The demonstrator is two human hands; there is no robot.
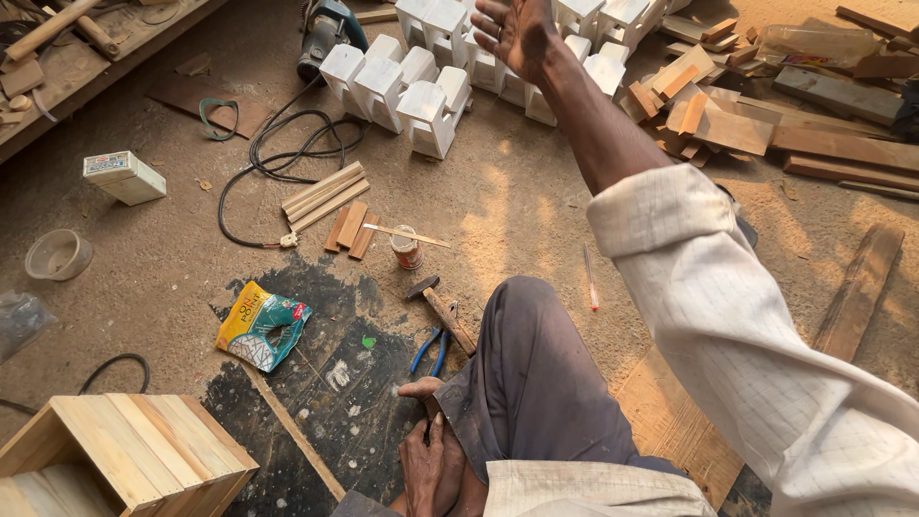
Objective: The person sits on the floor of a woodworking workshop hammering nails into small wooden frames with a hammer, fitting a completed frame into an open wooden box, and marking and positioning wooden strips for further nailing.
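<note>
Your right hand is raised up at twelve o'clock, fingers spread apart and gripping nothing, hovering over the cluster of white wooden blocks – whether it touches one you cannot tell. Your left hand sits low at six o'clock, resting on your foot beside your bent knee, fingers loosely together and empty. Just at eleven o'clock from that hand lie the hammer and the blue-handled pliers, touching each other on the dirt floor. A small tin with a thin stick across it stands further out toward twelve – short wood strips just beside it. A torn packet lies at nine o'clock, and a slatted wooden box at eight
</note>
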